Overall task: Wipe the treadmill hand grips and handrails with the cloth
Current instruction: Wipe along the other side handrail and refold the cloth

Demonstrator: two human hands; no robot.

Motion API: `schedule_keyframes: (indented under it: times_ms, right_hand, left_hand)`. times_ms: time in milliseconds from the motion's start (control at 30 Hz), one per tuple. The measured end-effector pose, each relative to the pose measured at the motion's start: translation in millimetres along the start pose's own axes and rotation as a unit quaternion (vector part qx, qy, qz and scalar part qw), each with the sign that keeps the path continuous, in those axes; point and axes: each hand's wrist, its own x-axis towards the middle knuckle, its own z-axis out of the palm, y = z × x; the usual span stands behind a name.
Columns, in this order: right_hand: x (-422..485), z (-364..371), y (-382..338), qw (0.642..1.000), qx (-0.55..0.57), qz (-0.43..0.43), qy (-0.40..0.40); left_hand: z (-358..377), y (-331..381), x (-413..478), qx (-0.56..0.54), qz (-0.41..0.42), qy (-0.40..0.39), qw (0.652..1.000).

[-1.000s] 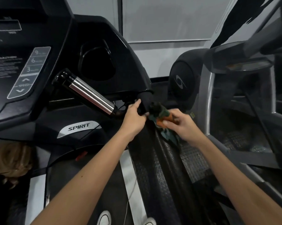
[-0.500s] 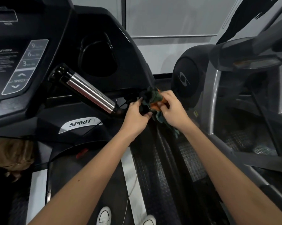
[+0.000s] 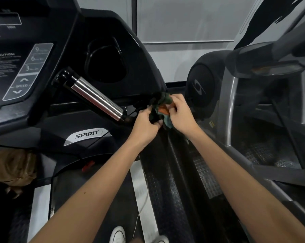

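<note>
- The cloth (image 3: 161,106) is a crumpled wad, dark green on top with an orange patch and a teal fold hanging below.
- It sits bunched at the top end of the black handrail (image 3: 157,151), right under the edge of the console (image 3: 28,71) and between the two hands.
- The right hand (image 3: 180,114) holds the cloth from the right side, its fingers curled in and pinching the orange and green folds against the rail.
- The left hand (image 3: 146,123) grips the handrail just below the wad, fingers wrapped round, thumb tip touching the cloth's dark lower edge. Whether it also catches some fabric cannot be told.
- The chrome grip (image 3: 97,99) slants up to the left, just beside the left hand and apart from the cloth.
- The cup holder (image 3: 106,65) in the console is a deep black well above the grip; its inside is too dark to tell what it holds.
- A silver "SPIRIT" badge (image 3: 86,134) lies below the grip.
- White shoes (image 3: 118,235) show on the belt at the bottom edge.
- Another machine (image 3: 227,106) with a grey frame stands to the right.
</note>
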Motion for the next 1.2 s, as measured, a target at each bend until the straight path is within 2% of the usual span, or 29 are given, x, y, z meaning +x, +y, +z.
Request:
schedule_keyframes:
  times_ms: [100, 233, 300, 367, 433, 500, 600, 700, 767, 867, 1000, 1067, 1200]
  right_hand:
    - [1.6, 1.0, 0.6, 0.99, 0.105, 0.091, 0.038]
    - [5.3, -1.4, 13.3, 0.94, 0.265, 0.216, 0.014]
    - [6.9, -0.7, 19.0, 0.913, 0.31, 0.264, 0.001]
    - [8.1, 0.2, 19.1, 0.905, 0.319, 0.282, -0.002]
    - [9.3, 0.2, 16.1, 0.923, 0.283, 0.26, 0.01]
    - [8.4, -1.0, 8.7, 0.959, 0.188, 0.21, 0.02]
    - [1.7, -1.6, -6.1, 0.996, 0.022, 0.077, 0.034]
    - [-6.2, 2.0, -16.1, 0.993, -0.111, -0.044, 0.007]
    - [-7.8, 1.9, -16.4, 0.985, -0.148, -0.085, -0.012]
    - [-2.1, -2.3, -10.8, 0.996, -0.068, -0.044, -0.024]
    - [3.7, -3.6, -0.8, 0.989, 0.117, 0.084, 0.019]
    - [3.7, -4.0, 4.0, 0.965, 0.197, 0.173, 0.02]
    - [2.7, -3.1, 7.0, 0.876, 0.369, 0.311, -0.009]
  left_hand:
    - [0.4, -1.8, 1.3, -0.023, -0.026, -0.008, 0.999]
    - [0.8, -1.7, 0.5, -0.045, -0.046, -0.015, 0.998]
    - [0.8, -2.5, 1.2, -0.045, -0.043, -0.014, 0.998]
    - [0.4, -2.1, 1.2, -0.04, -0.045, -0.014, 0.998]
    - [0.0, 0.4, -0.6, -0.039, -0.046, -0.019, 0.998]
    - [-0.8, 2.7, -2.3, -0.046, -0.046, -0.02, 0.998]
    - [-0.6, 4.4, -2.4, -0.015, -0.041, -0.01, 0.999]
    - [-1.1, 5.1, -2.5, 0.031, -0.007, 0.007, 0.999]
    - [-1.0, 4.5, -2.3, 0.033, 0.001, 0.01, 0.999]
    - [-0.6, -0.1, -0.7, 0.036, -0.001, 0.003, 0.999]
    - [-0.1, -0.7, -1.2, 0.004, -0.017, 0.0, 1.0]
    - [0.2, 0.8, -3.5, -0.018, -0.033, -0.009, 0.999]
    - [-0.6, 3.0, -3.9, -0.031, -0.041, -0.015, 0.999]
